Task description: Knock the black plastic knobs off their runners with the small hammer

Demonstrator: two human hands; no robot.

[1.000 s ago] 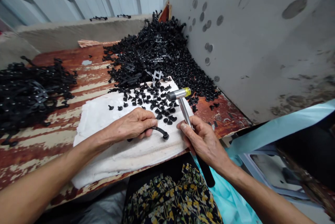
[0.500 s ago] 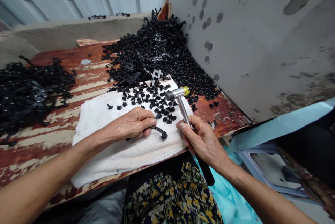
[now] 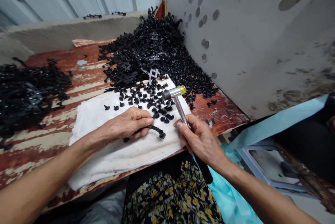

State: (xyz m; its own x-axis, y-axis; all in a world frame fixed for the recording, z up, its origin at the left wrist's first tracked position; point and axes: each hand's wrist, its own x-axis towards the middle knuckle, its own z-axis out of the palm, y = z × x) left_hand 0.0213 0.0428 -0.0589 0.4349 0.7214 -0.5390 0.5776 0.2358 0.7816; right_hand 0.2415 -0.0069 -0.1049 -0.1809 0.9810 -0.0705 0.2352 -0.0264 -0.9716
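Note:
My left hand (image 3: 136,122) pinches a curved black linkage arm (image 3: 157,129) between thumb and fingers, low over a folded white cloth (image 3: 104,161). A round knob-like end of the arm sticks out to the right; its middle is hidden by the fingers. In my right hand (image 3: 197,133) is a mallet (image 3: 179,107), gripped by its handle. Its head is silver, with a black face on the left and a yellow one on the right, raised above the cloth. Several small black plugs (image 3: 159,103) with round heads lie scattered on the cloth beyond both hands.
Behind the cloth rises a big heap of black linkage parts and plugs (image 3: 146,49). Another black heap (image 3: 28,94) lies at the left on the worn red-brown tabletop (image 3: 83,73). A grey spotted panel (image 3: 235,42) bounds the right side. Light-blue sheeting (image 3: 230,196) hangs below right.
The whole view has shifted slightly, moving everything a little leftward. My left hand still holds the black arm, and my right hand keeps the mallet in nearly the same pose.

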